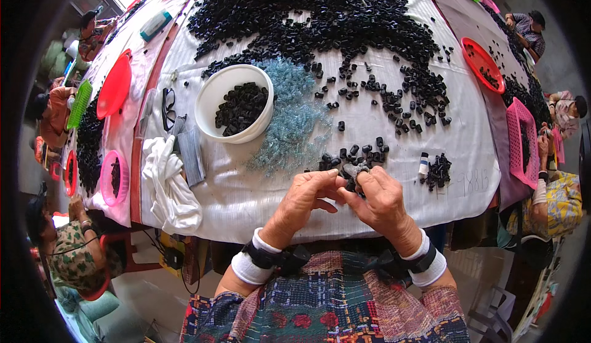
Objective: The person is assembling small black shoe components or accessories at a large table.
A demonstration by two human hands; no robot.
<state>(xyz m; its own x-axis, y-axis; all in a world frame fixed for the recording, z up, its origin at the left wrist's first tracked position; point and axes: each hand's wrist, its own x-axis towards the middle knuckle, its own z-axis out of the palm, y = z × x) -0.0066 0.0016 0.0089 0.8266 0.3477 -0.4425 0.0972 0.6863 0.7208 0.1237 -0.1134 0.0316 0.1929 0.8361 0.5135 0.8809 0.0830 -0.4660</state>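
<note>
My left hand [309, 196] and my right hand [383, 200] meet over the cloth near the table's front edge. The left thumb and fingers come together in a pinch; what lies between them is too small to make out. The right hand's fingers are curled closed around something hidden, with a dark grey, worn-looking item [354, 171] at its fingertips. Just beyond both hands lies a loose group of small black cylindrical pieces [354, 154]. To the right of my right hand stand a small white tube with a dark cap [423, 164] and a small heap of black pieces [439, 172].
A white bowl [202, 110] of black pieces stands left, beside a pile of clear bluish pieces [292, 106]. Glasses [169, 108] and a crumpled white cloth [169, 186] lie farther left. A large black heap [308, 7] covers the far table. Other people sit at both sides.
</note>
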